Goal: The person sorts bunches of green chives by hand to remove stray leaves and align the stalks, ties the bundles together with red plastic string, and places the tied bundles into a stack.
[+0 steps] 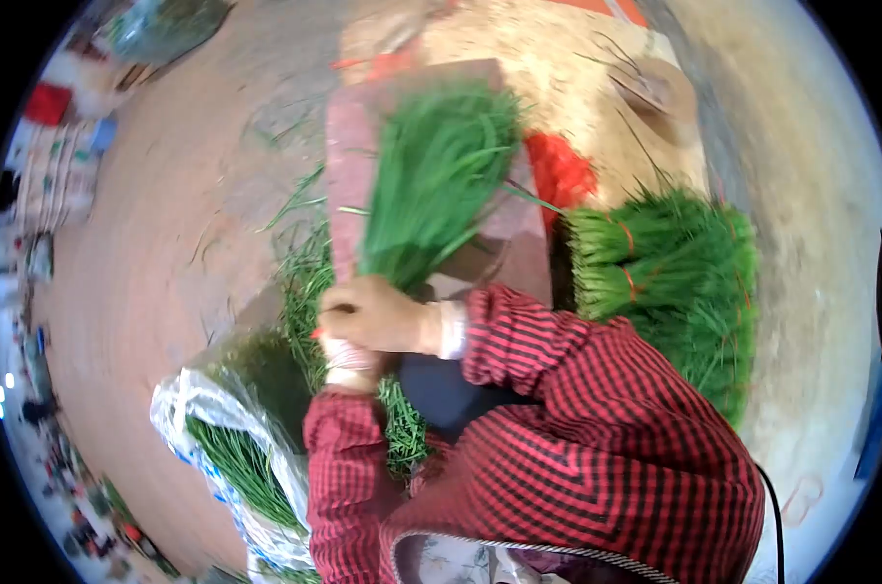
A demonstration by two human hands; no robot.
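Long, thin leaves make up the green bunch (441,165) that I see through the head camera, fanned wide at the top and narrowing toward the hands. It is blurred, bright to deep green, and lies over the pinkish worktop (349,161), leaf ends pointing away from the body. The grip of my right hand (383,313) is curled closed around its lower end. My left hand (351,355) is right up against the right one and partly covered by it, so I cannot tell how its fingers stand; a bit of red shows beside it.

At the left, an open, clear plastic bag (173,414) with blue marks holds more long green stalks (241,467), lying lengthwise. Loose greens (308,277) are strewn between that bag and the worktop. To the right, tied bundles (675,292) lie packed together, pale cut ends toward the worktop, with orange bands (629,282) around them. A crumpled red bag (561,173) sits between; I cannot tell what it contains. Far off at upper left, a clear sack (164,29) shows green inside.
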